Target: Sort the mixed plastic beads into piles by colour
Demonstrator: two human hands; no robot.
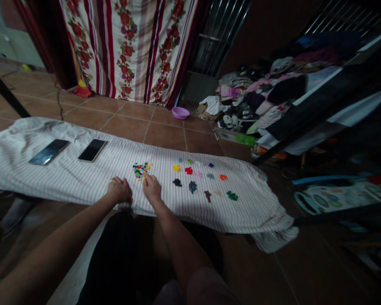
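My left hand (119, 190) rests curled on the striped cloth, its fingers folded in; whether anything is inside is hidden. At the lower right edge of a mixed pile of small coloured pieces (140, 170), my right hand (152, 188) touches down with fingers bent together, and anything between the fingertips is too small to make out. To the right lie separate little heaps sorted by colour, among them yellow pieces (176, 168), red pieces (188, 170), black pieces (177, 182), dark grey pieces (192, 187), brown pieces (207, 195), orange pieces (222, 177) and green pieces (232, 195).
Two phones, one bluish (49, 152) and one black (92, 150), lie on the striped cloth (123, 154) at left. Beyond stand a purple basin (180, 112) and a flowered curtain (136, 51). Heaped clothes (250, 95) fill the right. Dark metal bars (6, 91) rise at both ends.
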